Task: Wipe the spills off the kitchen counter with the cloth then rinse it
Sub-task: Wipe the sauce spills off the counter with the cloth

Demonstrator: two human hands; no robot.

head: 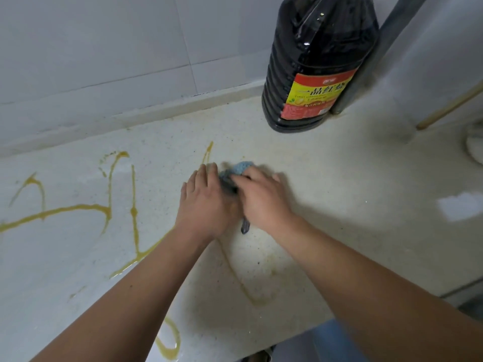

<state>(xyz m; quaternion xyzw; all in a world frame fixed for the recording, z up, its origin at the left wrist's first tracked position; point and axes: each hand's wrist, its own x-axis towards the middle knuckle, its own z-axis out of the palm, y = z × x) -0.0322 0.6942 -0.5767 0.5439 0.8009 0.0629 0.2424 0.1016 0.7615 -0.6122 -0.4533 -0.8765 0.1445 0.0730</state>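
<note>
A small blue-grey cloth [239,169] lies on the pale speckled counter [352,205], mostly covered by both hands. My right hand [264,199] presses down on it with the fingers curled over it. My left hand [206,202] rests flat beside it, its fingers touching the cloth's left edge. Yellow-brown streaks of spilled liquid [109,205] run across the counter to the left of the hands. A fainter streak [243,280] lies between my forearms, and a loop of spill [170,343] sits near the front edge.
A large dark bottle [316,66] with a red and yellow label stands at the back, next to a grey pipe [371,61]. White tiled wall [104,48] runs behind. A wooden stick [449,105] and a white object [474,145] are at the far right. The counter's front edge runs along the lower right.
</note>
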